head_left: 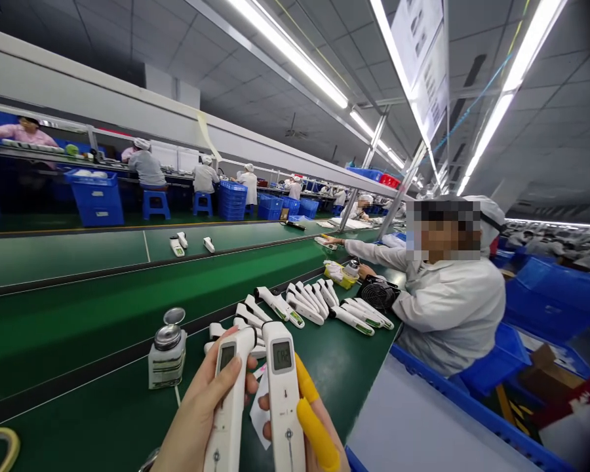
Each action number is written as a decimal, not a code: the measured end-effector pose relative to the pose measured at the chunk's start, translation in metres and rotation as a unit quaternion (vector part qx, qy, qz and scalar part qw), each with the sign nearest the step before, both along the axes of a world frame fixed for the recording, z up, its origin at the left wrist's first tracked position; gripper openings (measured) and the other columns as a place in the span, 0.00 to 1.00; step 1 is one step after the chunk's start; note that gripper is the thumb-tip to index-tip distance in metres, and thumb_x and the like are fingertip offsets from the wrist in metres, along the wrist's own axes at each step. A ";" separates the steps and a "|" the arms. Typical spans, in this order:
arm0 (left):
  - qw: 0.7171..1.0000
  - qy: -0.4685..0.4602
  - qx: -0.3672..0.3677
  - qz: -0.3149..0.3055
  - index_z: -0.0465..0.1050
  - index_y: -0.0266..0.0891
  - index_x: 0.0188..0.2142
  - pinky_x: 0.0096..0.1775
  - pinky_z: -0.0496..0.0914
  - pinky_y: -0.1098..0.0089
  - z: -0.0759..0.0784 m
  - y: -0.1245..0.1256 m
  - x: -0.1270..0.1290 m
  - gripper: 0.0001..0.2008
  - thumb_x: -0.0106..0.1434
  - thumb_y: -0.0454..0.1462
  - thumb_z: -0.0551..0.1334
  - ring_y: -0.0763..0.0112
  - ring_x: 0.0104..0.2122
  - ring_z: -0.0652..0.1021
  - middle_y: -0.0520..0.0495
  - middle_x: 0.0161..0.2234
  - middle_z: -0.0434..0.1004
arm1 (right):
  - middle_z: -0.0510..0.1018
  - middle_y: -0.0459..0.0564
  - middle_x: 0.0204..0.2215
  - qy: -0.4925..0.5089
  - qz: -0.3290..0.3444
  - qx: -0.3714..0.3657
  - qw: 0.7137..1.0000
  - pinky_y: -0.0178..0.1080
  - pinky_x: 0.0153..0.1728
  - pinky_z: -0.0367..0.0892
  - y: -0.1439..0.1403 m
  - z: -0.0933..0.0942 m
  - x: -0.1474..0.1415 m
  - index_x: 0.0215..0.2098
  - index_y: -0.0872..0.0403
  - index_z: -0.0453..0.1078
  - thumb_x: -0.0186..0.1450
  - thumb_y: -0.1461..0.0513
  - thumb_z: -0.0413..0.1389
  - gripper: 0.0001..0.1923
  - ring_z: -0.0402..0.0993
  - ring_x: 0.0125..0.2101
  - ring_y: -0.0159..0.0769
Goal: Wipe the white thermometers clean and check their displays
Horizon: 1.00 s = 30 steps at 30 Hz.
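My left hand (196, 400) is closed round a white infrared thermometer (230, 406), its thumb lying beside the dark display. A second white thermometer (286, 400) is in my right hand (324, 419), which wears yellow finger cots on two fingers. Characters show on the grey screen of that one. The two thermometers stand side by side, screens towards me. A small white paper piece (260, 413) shows between them, partly hidden. Just beyond my hands lie several more white thermometers (305, 303) in a row on the green bench, some with green boards showing at the handle.
Left of my hands stands a bottle with a metal dispenser top (167, 357). A tape roll (0, 446) lies at the lower left. The green conveyor belt (128, 278) runs past the bench. A co-worker (447, 301) in white sits at the right, near a black fan (377, 294) and yellow tray (341, 274).
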State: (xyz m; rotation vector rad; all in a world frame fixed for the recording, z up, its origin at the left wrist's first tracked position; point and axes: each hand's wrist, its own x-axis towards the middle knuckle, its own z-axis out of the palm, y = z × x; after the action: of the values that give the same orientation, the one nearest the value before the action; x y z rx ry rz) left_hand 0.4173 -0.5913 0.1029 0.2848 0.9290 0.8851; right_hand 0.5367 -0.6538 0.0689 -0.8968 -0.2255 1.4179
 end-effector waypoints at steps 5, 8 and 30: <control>0.997 -0.065 -0.005 -0.037 0.49 0.55 0.59 0.28 0.74 0.68 -0.011 0.002 -0.003 0.34 0.56 0.38 0.63 0.69 0.24 0.77 0.50 0.27 0.74 | 0.79 0.53 0.28 -0.006 -0.021 0.003 1.000 0.42 0.33 0.68 -0.002 -0.018 -0.003 0.50 0.54 0.67 0.48 0.49 0.65 0.35 0.75 0.28 0.40; 0.996 -0.085 -0.014 -0.034 0.51 0.55 0.59 0.29 0.74 0.62 -0.013 0.003 -0.004 0.30 0.58 0.45 0.59 0.65 0.26 0.78 0.47 0.29 0.74 | 0.78 0.52 0.25 -0.007 -0.032 -0.001 0.999 0.43 0.29 0.68 0.002 -0.034 -0.002 0.50 0.54 0.68 0.47 0.45 0.63 0.37 0.73 0.23 0.39; 0.992 -0.119 0.009 0.039 0.52 0.58 0.58 0.29 0.74 0.65 -0.009 0.001 -0.001 0.26 0.62 0.39 0.56 0.69 0.25 0.78 0.47 0.36 0.77 | 0.79 0.52 0.32 0.028 -0.032 -0.027 0.999 0.40 0.31 0.69 -0.004 0.004 -0.008 0.50 0.49 0.68 0.52 0.59 0.62 0.26 0.74 0.32 0.39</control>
State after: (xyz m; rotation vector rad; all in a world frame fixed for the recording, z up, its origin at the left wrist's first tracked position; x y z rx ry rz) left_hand 0.4162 -0.5907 0.0938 0.1536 0.7148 0.9765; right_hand 0.5284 -0.6574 0.0729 -0.8999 -0.1142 1.3929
